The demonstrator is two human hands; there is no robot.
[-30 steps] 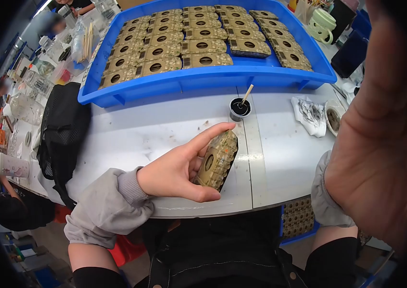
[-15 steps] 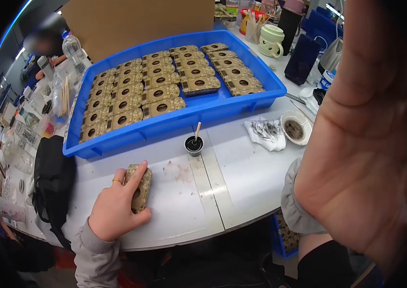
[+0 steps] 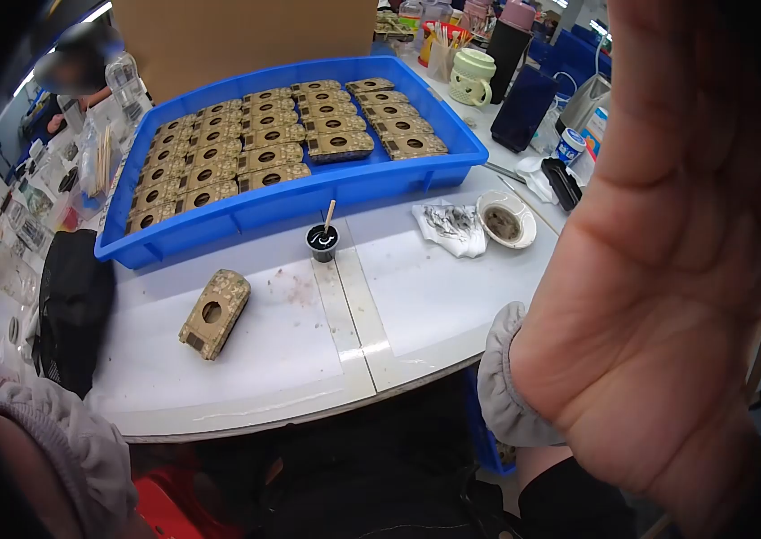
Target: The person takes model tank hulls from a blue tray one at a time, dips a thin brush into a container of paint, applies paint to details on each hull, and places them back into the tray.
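Note:
On the white table lies a camouflage-patterned block (image 3: 215,314) with a round hole, tilted diagonally, and no hand touches it. Close to the camera, my right hand (image 3: 659,260) is raised with its palm showing and its fingers stretched upward; nothing shows in it, though the fingertips are cut off. At the lower left edge, only the wrist area of my left hand (image 3: 26,463) shows beside a grey sleeve cuff, its fingers out of sight. A small cup of black liquid (image 3: 322,242) with a stick in it stands right of the block.
Behind is a blue tray (image 3: 291,199) holding rows of similar blocks. A stained tissue (image 3: 449,228) and a white dish (image 3: 524,230) lie to the right, near a green mug (image 3: 470,76). A black bag (image 3: 75,305) and clear bottles are on the left. A person is at the upper left.
My left hand has let go of the block, now lying on the table, and moved to the lower left edge. My right hand remains raised. The view has shifted.

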